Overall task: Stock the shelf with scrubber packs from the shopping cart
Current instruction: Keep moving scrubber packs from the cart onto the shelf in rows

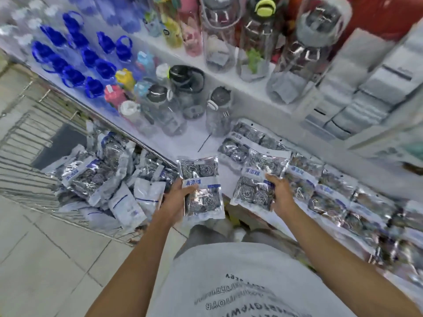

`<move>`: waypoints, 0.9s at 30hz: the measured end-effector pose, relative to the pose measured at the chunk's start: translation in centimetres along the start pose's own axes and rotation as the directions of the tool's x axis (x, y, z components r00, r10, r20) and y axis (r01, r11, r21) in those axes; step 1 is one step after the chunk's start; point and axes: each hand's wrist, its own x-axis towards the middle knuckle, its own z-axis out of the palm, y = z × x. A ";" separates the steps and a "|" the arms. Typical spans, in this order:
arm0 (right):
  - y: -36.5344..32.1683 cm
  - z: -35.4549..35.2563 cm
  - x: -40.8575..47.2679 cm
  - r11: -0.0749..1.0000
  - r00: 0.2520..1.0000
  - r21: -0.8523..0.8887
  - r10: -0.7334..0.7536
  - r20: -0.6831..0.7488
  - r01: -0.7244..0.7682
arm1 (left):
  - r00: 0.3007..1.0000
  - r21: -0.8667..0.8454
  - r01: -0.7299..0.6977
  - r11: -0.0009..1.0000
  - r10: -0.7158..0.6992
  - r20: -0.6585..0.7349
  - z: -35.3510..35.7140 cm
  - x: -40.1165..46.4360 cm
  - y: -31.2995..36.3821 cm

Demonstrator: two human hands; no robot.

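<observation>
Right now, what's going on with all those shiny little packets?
A person is stocking a shop shelf. The left hand grips one clear plastic pack of steel scrubbers near the shelf's front edge, while the right hand holds another scrubber pack over the row of packs already lying on the white shelf. Many more packs wait in the wire shopping cart on the left.

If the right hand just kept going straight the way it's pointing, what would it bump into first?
Probably the scrubber packs already on the shelf. The right hand points up and away with its own pack leading, so that pack would likely land on them, well before the grey-lidded bottle. Depth is unclear.
</observation>
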 end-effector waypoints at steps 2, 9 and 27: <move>0.0 -2.2 -0.1 0.998 0.999 0.062 0.005 -0.044 -0.003 | 1.000 0.146 -0.003 0.989 0.004 -0.009 2.9 0.4 1.0; -1.8 -4.7 -0.2 0.998 0.997 0.026 -0.053 -0.059 0.055 | 0.993 0.216 0.100 0.971 -0.112 0.044 9.5 4.5 5.1; -5.8 -0.9 8.8 1.000 0.970 0.007 0.000 -0.244 0.002 | 0.970 0.522 0.132 0.843 -0.219 0.108 16.7 19.6 9.8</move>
